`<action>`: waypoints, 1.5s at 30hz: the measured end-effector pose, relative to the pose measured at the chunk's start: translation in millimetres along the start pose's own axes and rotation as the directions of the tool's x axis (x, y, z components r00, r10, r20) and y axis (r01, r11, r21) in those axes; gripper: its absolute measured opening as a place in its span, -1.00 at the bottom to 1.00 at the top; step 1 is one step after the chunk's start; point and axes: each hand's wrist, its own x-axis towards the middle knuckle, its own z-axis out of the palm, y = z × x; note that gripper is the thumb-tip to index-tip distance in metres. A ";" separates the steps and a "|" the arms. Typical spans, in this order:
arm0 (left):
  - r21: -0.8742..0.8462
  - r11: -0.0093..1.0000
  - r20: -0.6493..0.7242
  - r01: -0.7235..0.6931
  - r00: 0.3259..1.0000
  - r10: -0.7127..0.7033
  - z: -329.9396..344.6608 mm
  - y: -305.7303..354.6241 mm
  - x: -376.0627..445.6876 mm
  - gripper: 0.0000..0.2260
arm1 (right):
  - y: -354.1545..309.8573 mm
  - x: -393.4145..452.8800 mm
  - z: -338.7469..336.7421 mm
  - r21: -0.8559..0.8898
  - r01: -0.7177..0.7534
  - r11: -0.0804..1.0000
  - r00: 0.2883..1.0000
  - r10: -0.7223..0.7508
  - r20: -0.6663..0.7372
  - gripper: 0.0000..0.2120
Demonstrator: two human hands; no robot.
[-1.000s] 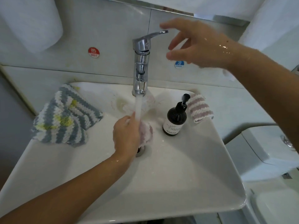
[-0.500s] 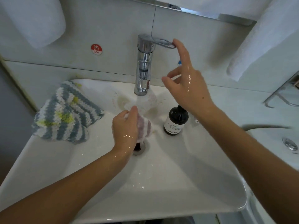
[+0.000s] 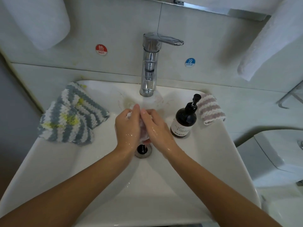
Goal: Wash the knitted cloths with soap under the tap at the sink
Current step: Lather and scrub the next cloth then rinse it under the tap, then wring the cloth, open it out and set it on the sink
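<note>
Over the drain (image 3: 143, 150) of the white sink (image 3: 205, 161), my left hand (image 3: 127, 126) and my right hand (image 3: 157, 126) press a small pale knitted cloth (image 3: 144, 131) between them; most of it is hidden by the palms. The chrome tap (image 3: 150, 66) stands just behind, its lever turned to the right, and no water stream shows. A grey, white and yellow striped knitted cloth (image 3: 72, 115) lies on the sink's left rim. A pink and white striped knitted cloth (image 3: 210, 108) lies on the right rim beside the dark soap pump bottle (image 3: 184, 120).
White towels hang at the upper left (image 3: 37, 20) and upper right (image 3: 268, 46). Hot (image 3: 101, 49) and cold (image 3: 190, 62) stickers mark the tiled wall. A white toilet cistern (image 3: 275, 154) stands to the right of the sink.
My right hand pushed the tap lever down, the water stream stopped, and the hand came down onto the cloth held by my left hand.
</note>
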 end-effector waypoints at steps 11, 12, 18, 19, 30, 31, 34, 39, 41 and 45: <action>0.047 0.997 0.086 -0.061 0.995 0.057 6.6 -7.3 -8.7 -0.56 | 10.4 3.0 14.2 0.092 0.203 0.975 0.955 -0.177 -0.236 -0.59; 0.057 0.996 0.093 -0.066 0.994 0.060 6.6 -6.9 -8.9 -0.56 | 10.7 3.7 12.8 0.075 0.208 0.975 0.954 -0.185 -0.235 -0.57; 0.084 0.987 0.125 -0.139 0.984 0.128 7.0 -3.2 -8.6 -0.57 | 7.0 3.2 6.7 0.015 0.254 0.967 0.941 -0.244 -0.235 -0.56; 0.080 0.985 0.129 -0.154 0.981 0.143 6.6 -1.5 -9.4 -0.58 | 6.9 2.7 6.9 0.014 0.268 0.963 0.937 -0.258 -0.235 -0.59; 0.157 0.928 0.246 -0.338 0.923 0.294 1.8 -6.4 -13.8 -0.87 | 4.1 10.0 -8.3 0.179 0.290 0.940 0.919 -0.221 -0.326 -0.87; 0.176 0.925 0.244 -0.337 0.925 0.291 2.8 -8.3 -13.1 -0.90 | 4.0 9.8 -6.9 0.227 0.250 0.941 0.935 -0.174 -0.308 -0.84; 0.171 0.942 0.238 -0.289 0.940 0.245 5.5 -11.7 -13.8 -0.69 | 3.6 8.5 -0.6 0.279 0.158 0.947 0.956 -0.076 -0.283 -0.73; 0.155 0.936 0.198 -0.315 0.938 0.283 8.8 -5.3 -17.9 -0.59 | 1.2 6.0 4.8 0.292 0.140 0.946 0.946 -0.041 -0.321 -0.56; 0.159 0.929 0.177 -0.334 0.935 0.306 10.9 -5.1 -16.9 -0.56 | 1.9 7.8 3.8 0.284 0.138 0.949 0.943 -0.038 -0.332 -0.59; 0.145 0.933 0.172 -0.328 0.937 0.303 14.2 -4.5 -16.5 -0.55 | 1.2 9.5 0.3 0.276 0.130 0.952 0.947 -0.037 -0.319 -0.57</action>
